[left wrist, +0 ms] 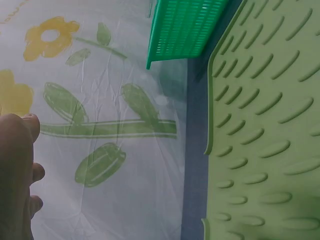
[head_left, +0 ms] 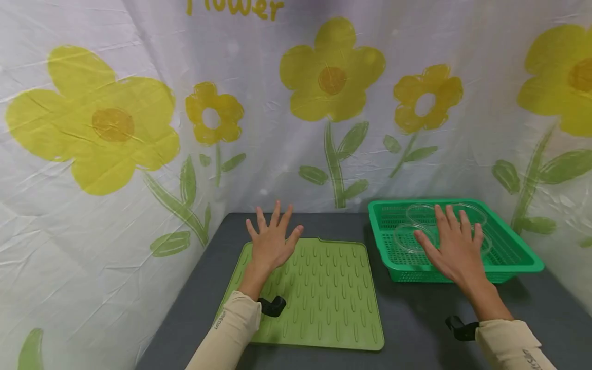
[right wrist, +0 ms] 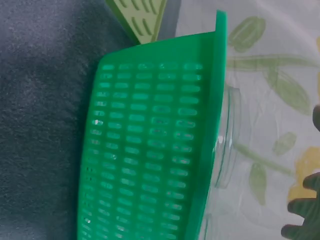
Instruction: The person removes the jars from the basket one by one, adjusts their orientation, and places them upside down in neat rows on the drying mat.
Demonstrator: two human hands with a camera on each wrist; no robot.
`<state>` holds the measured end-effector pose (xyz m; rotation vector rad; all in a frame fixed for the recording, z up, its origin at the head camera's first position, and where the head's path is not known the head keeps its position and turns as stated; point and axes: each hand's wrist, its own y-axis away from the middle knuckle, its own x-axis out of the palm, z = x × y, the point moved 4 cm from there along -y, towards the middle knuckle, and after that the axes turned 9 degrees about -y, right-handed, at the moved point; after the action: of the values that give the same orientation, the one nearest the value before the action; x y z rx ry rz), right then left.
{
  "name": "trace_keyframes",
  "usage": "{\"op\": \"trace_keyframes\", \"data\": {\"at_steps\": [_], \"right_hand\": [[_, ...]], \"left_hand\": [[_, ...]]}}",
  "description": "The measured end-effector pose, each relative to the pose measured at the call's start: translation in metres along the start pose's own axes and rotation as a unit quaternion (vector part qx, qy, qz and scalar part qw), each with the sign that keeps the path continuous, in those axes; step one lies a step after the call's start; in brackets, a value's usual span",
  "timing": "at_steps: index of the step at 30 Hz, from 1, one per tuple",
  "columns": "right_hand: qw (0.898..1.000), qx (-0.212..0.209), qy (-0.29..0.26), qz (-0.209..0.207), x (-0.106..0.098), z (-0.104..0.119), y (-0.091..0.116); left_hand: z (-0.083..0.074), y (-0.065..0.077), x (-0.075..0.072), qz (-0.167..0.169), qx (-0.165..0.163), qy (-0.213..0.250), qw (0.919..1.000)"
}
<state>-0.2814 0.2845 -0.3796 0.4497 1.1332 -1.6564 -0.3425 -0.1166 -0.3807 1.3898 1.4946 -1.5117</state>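
Fingers spread, my left hand (head_left: 272, 245) is held in the air over the far left part of a light green ridged mat (head_left: 328, 298). My right hand (head_left: 455, 249), its fingers straight and apart, hovers above the front side of a green plastic basket (head_left: 513, 264). Several clear round plastic pieces (head_left: 409, 239), like lids or shallow dishes, lie inside the basket, partly hidden behind the right hand. Neither hand holds anything. In the right wrist view, the slotted basket wall (right wrist: 145, 135) fills the middle, with fingertips (right wrist: 305, 207) at the right edge.
Mat and basket stand side by side on a dark grey table (head_left: 411, 318). A white curtain (head_left: 259, 169) printed with yellow flowers hangs behind the table and along its sides. Each wrist carries a black camera mount (head_left: 273, 307).
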Motion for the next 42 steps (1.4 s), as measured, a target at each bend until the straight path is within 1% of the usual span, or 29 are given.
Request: {"op": "trace_keyframes", "data": {"at_steps": [3, 7, 10, 12, 15, 19, 22, 26, 34, 38, 42], "right_hand": [[1.000, -0.002, -0.007, -0.018, 0.001, -0.002, -0.001], [0.998, -0.004, -0.047, -0.039, 0.004, -0.006, -0.002], [0.997, -0.004, -0.065, -0.043, 0.009, -0.011, -0.001], [0.998, 0.002, -0.053, -0.038, 0.014, -0.015, -0.002], [0.999, 0.019, -0.028, -0.020, 0.020, -0.021, -0.004], [0.999, 0.043, -0.005, 0.005, 0.028, -0.027, -0.004], [0.999, 0.052, 0.007, 0.010, 0.032, -0.029, -0.004], [0.998, 0.061, 0.020, 0.013, 0.037, -0.031, -0.004], [0.997, 0.075, 0.018, 0.022, 0.044, -0.034, -0.006], [0.997, 0.078, 0.009, 0.018, 0.043, -0.033, -0.007], [0.998, 0.069, -0.006, 0.006, 0.042, -0.032, -0.007]], "left_hand": [[-0.001, 0.001, -0.001, -0.006, 0.003, 0.010, 0.9999], [-0.001, 0.003, 0.000, -0.014, 0.005, 0.028, 0.9995], [0.000, 0.006, 0.003, -0.017, 0.008, 0.045, 0.9988], [0.001, 0.008, 0.006, -0.018, 0.011, 0.053, 0.9984], [0.002, 0.011, 0.011, -0.017, 0.012, 0.062, 0.9979], [0.001, 0.015, 0.014, -0.029, 0.014, 0.078, 0.9965], [-0.001, 0.018, 0.014, -0.043, 0.018, 0.087, 0.9951], [-0.004, 0.022, 0.015, -0.053, 0.025, 0.096, 0.9937], [-0.009, 0.026, 0.018, -0.060, 0.037, 0.110, 0.9915], [-0.012, 0.026, 0.018, -0.063, 0.042, 0.107, 0.9913], [-0.014, 0.025, 0.016, -0.064, 0.044, 0.107, 0.9913]]}}
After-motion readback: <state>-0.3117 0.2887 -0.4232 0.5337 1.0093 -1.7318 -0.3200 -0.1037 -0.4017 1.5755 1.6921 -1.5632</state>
